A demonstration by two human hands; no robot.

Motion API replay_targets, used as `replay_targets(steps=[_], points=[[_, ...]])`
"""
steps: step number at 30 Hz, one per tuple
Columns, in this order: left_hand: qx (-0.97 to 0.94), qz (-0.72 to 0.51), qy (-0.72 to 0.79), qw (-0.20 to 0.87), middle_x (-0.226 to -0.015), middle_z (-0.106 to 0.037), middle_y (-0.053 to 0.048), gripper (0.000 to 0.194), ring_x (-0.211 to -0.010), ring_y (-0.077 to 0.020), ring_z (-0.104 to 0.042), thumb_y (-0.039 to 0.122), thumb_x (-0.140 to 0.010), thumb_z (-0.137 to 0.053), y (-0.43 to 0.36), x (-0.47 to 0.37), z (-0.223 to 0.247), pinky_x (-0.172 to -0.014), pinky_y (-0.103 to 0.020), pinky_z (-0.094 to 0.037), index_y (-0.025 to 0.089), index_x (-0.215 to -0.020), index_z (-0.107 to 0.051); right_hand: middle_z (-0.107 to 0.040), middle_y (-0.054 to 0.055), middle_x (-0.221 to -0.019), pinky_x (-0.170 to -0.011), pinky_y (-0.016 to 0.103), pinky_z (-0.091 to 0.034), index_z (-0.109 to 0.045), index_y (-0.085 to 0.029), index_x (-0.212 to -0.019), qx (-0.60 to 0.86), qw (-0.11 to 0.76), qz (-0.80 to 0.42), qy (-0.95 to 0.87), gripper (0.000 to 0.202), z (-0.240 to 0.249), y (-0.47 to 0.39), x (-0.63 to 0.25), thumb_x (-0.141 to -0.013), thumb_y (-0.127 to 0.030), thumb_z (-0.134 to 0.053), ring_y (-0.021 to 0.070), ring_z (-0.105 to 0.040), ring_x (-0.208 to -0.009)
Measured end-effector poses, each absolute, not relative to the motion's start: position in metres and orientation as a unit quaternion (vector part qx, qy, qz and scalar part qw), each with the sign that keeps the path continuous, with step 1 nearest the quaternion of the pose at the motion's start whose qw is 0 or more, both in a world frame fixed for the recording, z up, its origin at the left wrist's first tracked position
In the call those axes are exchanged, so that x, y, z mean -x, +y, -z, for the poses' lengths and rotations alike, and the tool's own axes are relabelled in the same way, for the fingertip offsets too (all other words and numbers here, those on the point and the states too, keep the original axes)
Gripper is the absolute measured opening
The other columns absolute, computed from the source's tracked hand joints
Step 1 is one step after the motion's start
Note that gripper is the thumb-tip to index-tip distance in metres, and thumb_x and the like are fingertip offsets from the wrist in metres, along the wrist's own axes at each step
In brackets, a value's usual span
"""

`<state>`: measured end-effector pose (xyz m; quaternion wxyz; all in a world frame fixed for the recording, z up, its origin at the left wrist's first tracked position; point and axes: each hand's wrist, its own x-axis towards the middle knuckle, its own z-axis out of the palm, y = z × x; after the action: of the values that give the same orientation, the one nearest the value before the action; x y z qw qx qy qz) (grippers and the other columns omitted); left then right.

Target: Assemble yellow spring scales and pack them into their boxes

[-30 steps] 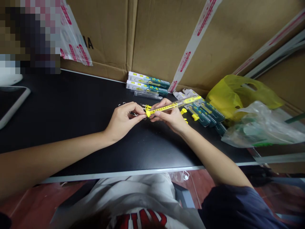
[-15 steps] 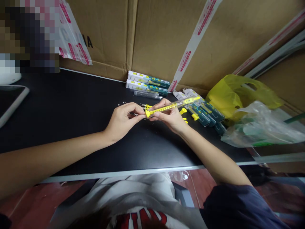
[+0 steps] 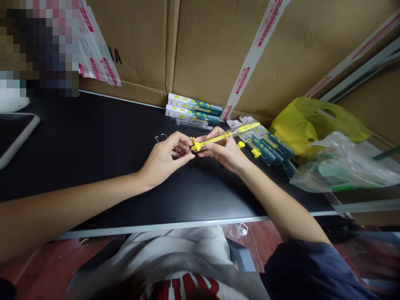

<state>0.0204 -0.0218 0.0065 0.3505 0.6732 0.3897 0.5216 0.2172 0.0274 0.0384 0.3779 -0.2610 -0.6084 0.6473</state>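
Observation:
A slim spring scale (image 3: pixel 218 138), a yellow scaled body in a clear tube, lies slanted across my fingers above the black table. My right hand (image 3: pixel 230 155) is closed round its middle, thumb on the near side. At its lower left end, with a yellow collar, the thumb and fingertips of my left hand (image 3: pixel 165 159) close on the tip; any small part between them is hidden. Bent metal wire hooks (image 3: pixel 161 137) lie behind my left hand. Small yellow caps (image 3: pixel 256 153) rest on the table just right of my right hand.
Two printed boxes (image 3: pixel 192 113) lie against the cardboard, with clear tubes (image 3: pixel 193 123) before them. More printed boxes (image 3: pixel 265 151) lie at right, beside a yellow plastic bag (image 3: pixel 292 125) and a clear bag (image 3: pixel 340 166). A white-edged device (image 3: pixel 18 139) sits far left.
The left fingers have loosened and shifted slightly at the scale's end. The scale has turned a little in my right hand, its yellow collar moving slightly right and up.

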Motion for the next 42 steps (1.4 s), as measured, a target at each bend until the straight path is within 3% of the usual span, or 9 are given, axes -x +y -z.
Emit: replay_targets(steps=[5,10,19,23,27,36,39,42], points=[[-0.634,-0.520,0.368,0.438,-0.075,-0.064,0.004,0.033,-0.069,-0.0111,-0.065,0.023,-0.076,-0.070,-0.021,-0.023,-0.004,-0.069,-0.025,-0.053,0.021,-0.099,-0.046,-0.075,0.004,-0.097,-0.071,0.028,-0.062,-0.051,-0.018,-0.086,0.268,0.365,-0.644,-0.616,0.033,-0.040,0.029,-0.220,-0.072,-0.025,-0.079,0.0140,-0.072,-0.082],[-0.599,-0.508,0.353,0.508,-0.068,-0.061,0.006,0.032,-0.062,-0.0096,-0.062,0.021,-0.078,-0.067,-0.018,-0.026,-0.002,-0.068,-0.026,-0.053,0.020,-0.103,-0.048,-0.074,0.005,-0.095,-0.069,0.029,-0.062,-0.054,-0.016,-0.087,0.278,0.346,-0.641,-0.626,0.034,-0.042,0.026,-0.220,-0.070,-0.027,-0.081,0.0160,-0.072,-0.083],[-0.587,-0.484,0.340,0.553,-0.076,-0.055,0.003,0.023,-0.061,-0.0089,-0.051,0.024,-0.081,-0.060,-0.024,-0.031,0.000,-0.057,-0.022,-0.046,0.021,-0.103,-0.055,-0.069,0.000,-0.072,-0.060,0.025,-0.060,-0.057,-0.015,-0.088,0.310,0.330,-0.611,-0.649,0.037,-0.039,0.028,-0.219,-0.067,-0.032,-0.082,0.0107,-0.066,-0.061],[-0.600,-0.478,0.357,0.533,-0.072,-0.050,0.004,0.017,-0.059,-0.0093,-0.046,0.035,-0.087,-0.055,-0.027,-0.030,0.000,-0.054,-0.022,-0.042,0.022,-0.097,-0.057,-0.066,-0.002,-0.077,-0.055,0.021,-0.058,-0.058,-0.016,-0.086,0.303,0.338,-0.601,-0.658,0.037,-0.036,0.028,-0.215,-0.064,-0.034,-0.083,0.0085,-0.062,-0.061],[-0.617,-0.458,0.366,0.525,-0.067,-0.042,0.004,0.029,-0.054,-0.0091,-0.040,0.048,-0.092,-0.047,-0.026,-0.029,0.003,-0.049,-0.023,-0.037,0.021,-0.088,-0.056,-0.064,-0.002,-0.076,-0.052,0.018,-0.055,-0.059,-0.017,-0.087,0.304,0.346,-0.592,-0.662,0.036,-0.033,0.023,-0.210,-0.065,-0.033,-0.083,0.0077,-0.059,-0.062],[-0.577,-0.490,0.366,0.541,-0.058,-0.032,0.005,0.035,-0.047,-0.0089,-0.031,0.055,-0.086,-0.054,-0.014,-0.024,-0.001,-0.042,-0.023,-0.029,0.021,-0.077,-0.053,-0.061,-0.002,-0.081,-0.059,0.022,-0.053,-0.060,-0.019,-0.095,0.292,0.334,-0.567,-0.694,0.038,-0.033,0.026,-0.213,-0.066,-0.032,-0.081,0.0101,-0.056,-0.070],[-0.552,-0.510,0.375,0.543,-0.056,-0.027,0.006,0.034,-0.045,-0.0084,-0.026,0.053,-0.084,-0.056,-0.007,-0.019,-0.011,-0.041,-0.023,-0.028,0.020,-0.075,-0.056,-0.064,0.002,-0.083,-0.061,0.025,-0.050,-0.063,-0.016,-0.098,0.332,0.288,-0.492,-0.752,0.032,-0.046,0.043,-0.234,-0.073,-0.033,-0.074,0.0113,-0.057,-0.069],[-0.512,-0.544,0.386,0.541,-0.053,-0.026,0.006,0.029,-0.043,-0.0072,-0.024,0.043,-0.085,-0.056,-0.001,-0.014,-0.018,-0.040,-0.023,-0.028,0.018,-0.070,-0.056,-0.065,0.002,-0.076,-0.062,0.026,-0.045,-0.067,-0.015,-0.092,0.416,0.250,-0.294,-0.823,0.019,-0.065,0.057,-0.260,-0.077,-0.026,-0.068,0.0121,-0.056,-0.066]])
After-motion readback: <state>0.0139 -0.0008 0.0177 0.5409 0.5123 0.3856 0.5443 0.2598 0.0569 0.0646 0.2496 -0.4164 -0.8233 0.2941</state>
